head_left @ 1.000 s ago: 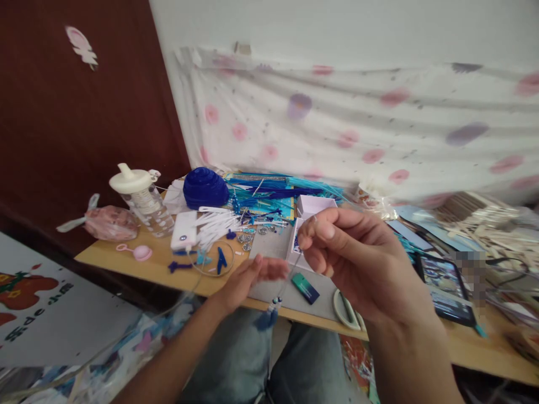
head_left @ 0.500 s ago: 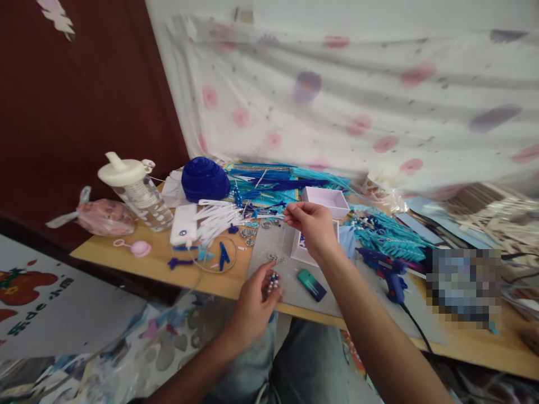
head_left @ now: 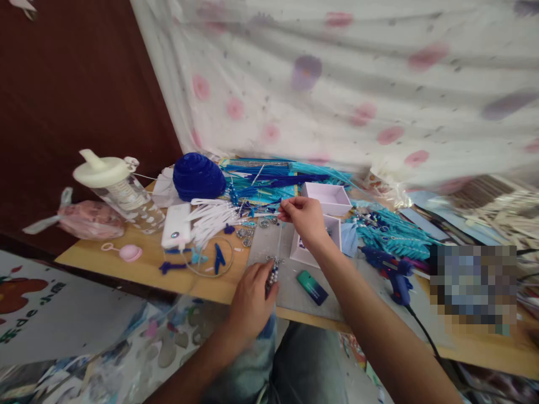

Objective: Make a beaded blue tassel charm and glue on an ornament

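My left hand is at the near edge of the wooden table, fingers pinched on the beaded lower end of a thin strand. My right hand is farther out, above a grey mat, pinching the upper end of the same strand, which runs taut between both hands. A white open box lies just right of my right hand. A teal lighter-like item rests on the mat near my right forearm.
A clear bottle with a cream lid, a pink bag, a dark blue cap-shaped bundle, a white phone, blue and teal feathers and a blue glue gun crowd the table. A floral cloth hangs behind.
My right hand moved away from the camera out over the table, stretching the strand. My left hand closed on its beaded end near the table edge. The view tilted down.
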{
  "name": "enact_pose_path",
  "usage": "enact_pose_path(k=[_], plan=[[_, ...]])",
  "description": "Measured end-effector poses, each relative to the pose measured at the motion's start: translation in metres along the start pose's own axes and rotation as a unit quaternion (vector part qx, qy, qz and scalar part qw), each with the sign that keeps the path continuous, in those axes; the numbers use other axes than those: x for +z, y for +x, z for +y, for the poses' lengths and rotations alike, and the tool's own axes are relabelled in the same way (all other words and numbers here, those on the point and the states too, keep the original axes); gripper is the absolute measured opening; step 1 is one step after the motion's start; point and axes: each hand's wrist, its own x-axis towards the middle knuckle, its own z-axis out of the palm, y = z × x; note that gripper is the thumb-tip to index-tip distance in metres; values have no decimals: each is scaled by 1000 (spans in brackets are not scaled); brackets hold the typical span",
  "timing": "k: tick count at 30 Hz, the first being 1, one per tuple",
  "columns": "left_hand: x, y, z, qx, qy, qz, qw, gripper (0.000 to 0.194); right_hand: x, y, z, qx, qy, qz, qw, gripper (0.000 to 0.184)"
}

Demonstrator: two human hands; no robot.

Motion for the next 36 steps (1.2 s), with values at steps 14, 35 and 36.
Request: enact_pose_path(k=[14, 35, 36], plan=[[-9, 10, -3, 83, 32, -14, 996, 26, 1, 13, 11, 7, -51, 7, 999, 19], [-9, 10, -4, 106, 67, -21, 992, 30, -1, 26, 18, 0, -121, 11, 993, 21], [-8, 11, -5, 108, 66, -19, 992, 30, -1, 26, 19, -2, -129, 9, 992, 21]])
